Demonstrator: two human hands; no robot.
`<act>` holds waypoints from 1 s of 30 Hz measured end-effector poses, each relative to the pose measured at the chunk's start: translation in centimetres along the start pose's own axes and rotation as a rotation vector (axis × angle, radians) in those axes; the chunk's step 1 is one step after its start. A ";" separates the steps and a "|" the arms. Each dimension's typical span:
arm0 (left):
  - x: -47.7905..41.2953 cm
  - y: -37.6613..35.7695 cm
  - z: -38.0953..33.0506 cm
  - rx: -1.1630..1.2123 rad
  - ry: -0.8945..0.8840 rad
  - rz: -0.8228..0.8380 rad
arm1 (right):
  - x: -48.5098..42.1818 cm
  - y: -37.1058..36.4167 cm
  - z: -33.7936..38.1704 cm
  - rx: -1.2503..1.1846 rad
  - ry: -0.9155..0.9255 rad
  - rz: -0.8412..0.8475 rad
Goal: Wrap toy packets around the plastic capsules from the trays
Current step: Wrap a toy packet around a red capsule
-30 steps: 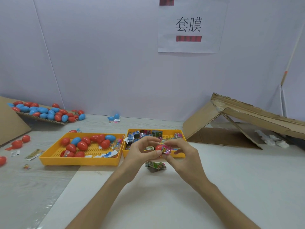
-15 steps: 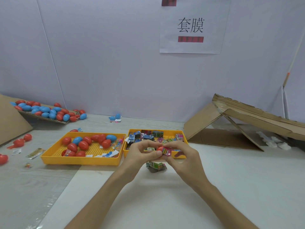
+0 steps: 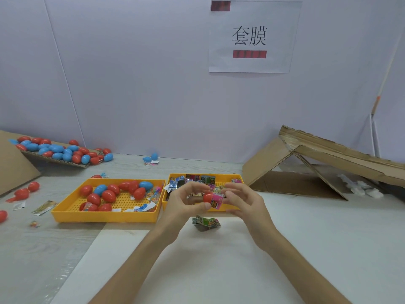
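Gripping a red capsule (image 3: 207,196) in the left hand (image 3: 186,205) — thumb pressed up under it, fingers arched over the top. Raised above the surface (image 3: 219,270), in front of the near rim of the right yellow tray (image 3: 238,177). Covered at its right end by a pink toy packet (image 3: 217,201), with the red left end bare. Holding nothing in the right hand (image 3: 243,202), its fingers loosely spread and relaxed, tips just beside the pink toy packet; cannot tell whether touching it.

Lying on the surface just below the hands, in front of the right yellow tray: a green toy packet (image 3: 206,222), crumpled.

Heaped in the right yellow tray: more packets (image 3: 192,178) in mixed colours. Set just beside it, the left yellow tray (image 3: 105,216), with loose capsules (image 3: 109,195), red and blue, on its perforated floor among a few scraps of wrapper.

Piled at the far left on a tilted cardboard sheet (image 3: 54,160) — a heap of capsules (image 3: 59,150), red and blue. Scattered near there: stray red capsules (image 3: 32,186). Propped at the right like a tent: folded cardboard (image 3: 274,163). Stuck on the wall: a paper sign (image 3: 252,36) with two printed characters.
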State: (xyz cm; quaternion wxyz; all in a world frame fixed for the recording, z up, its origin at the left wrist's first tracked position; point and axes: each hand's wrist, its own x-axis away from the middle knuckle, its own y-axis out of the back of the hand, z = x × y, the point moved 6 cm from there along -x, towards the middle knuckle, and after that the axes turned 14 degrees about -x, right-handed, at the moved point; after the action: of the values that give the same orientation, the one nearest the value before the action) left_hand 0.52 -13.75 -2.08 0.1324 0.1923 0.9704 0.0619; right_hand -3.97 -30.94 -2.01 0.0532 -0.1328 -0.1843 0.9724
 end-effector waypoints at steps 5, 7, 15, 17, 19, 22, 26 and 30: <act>0.1 -0.6 -0.2 -0.048 -0.035 0.023 | 0.0 -0.3 -1.1 0.040 -0.076 0.060; 0.1 -0.6 -0.2 -0.053 -0.039 0.022 | -0.1 -0.4 -1.1 0.064 -0.056 0.062; 0.2 0.2 -0.4 0.037 -0.013 -0.022 | 0.2 -0.6 -0.1 0.041 0.026 0.089; 0.3 0.0 -0.4 0.032 -0.001 0.005 | 0.3 -0.8 0.1 0.027 0.042 0.110; 0.3 -0.3 -0.4 0.047 -0.009 0.037 | 0.4 -0.9 0.2 0.019 0.049 0.131; 0.4 -0.5 -0.7 0.056 -0.017 0.042 | 0.5 -0.9 0.3 0.020 0.054 0.147; 0.4 -0.5 -0.5 0.071 -0.001 0.047 | 0.6 -1.0 0.5 0.042 0.087 0.148; 0.5 -0.7 -0.4 0.099 0.005 0.053 | 0.7 -1.0 0.5 0.094 0.104 0.144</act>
State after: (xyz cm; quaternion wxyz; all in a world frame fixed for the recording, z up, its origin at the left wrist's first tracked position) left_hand -0.25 -14.20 -1.94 0.1187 0.2240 0.9672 0.0175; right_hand -4.74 -30.08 -1.34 -0.0013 -0.1933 -0.1253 0.9731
